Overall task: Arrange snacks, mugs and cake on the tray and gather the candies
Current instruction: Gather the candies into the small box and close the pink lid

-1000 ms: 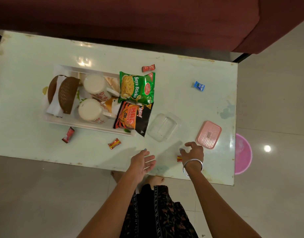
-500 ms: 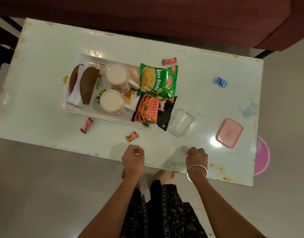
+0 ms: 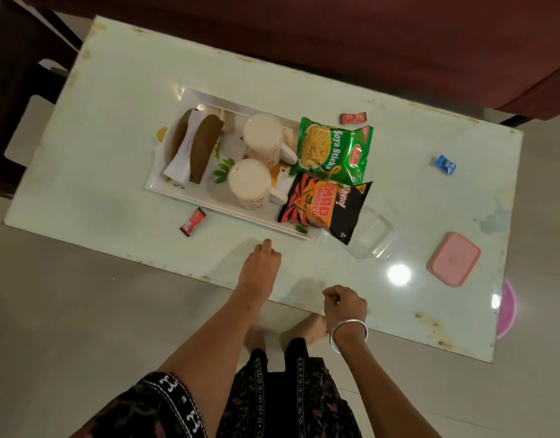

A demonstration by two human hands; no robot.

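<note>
Bare table (image 3: 114, 159) left of tray (image 3: 190, 99); snack packets (image 3: 332, 150) crowd right end.

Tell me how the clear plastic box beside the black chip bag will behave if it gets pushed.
The clear rectangular plastic box looks thin-walled and empty, so it is probably very light and would slide easily on the glossy white table. It sits low and wide, so tipping seems unlikely. Its near corner touches the black Mad Angles chip bag, which may shift with it.

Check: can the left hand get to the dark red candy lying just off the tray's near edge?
Probably yes. The left hand hovers over the table beside the dark red candy, only bare tabletop lies between them, and the tray does not block the path.
</note>
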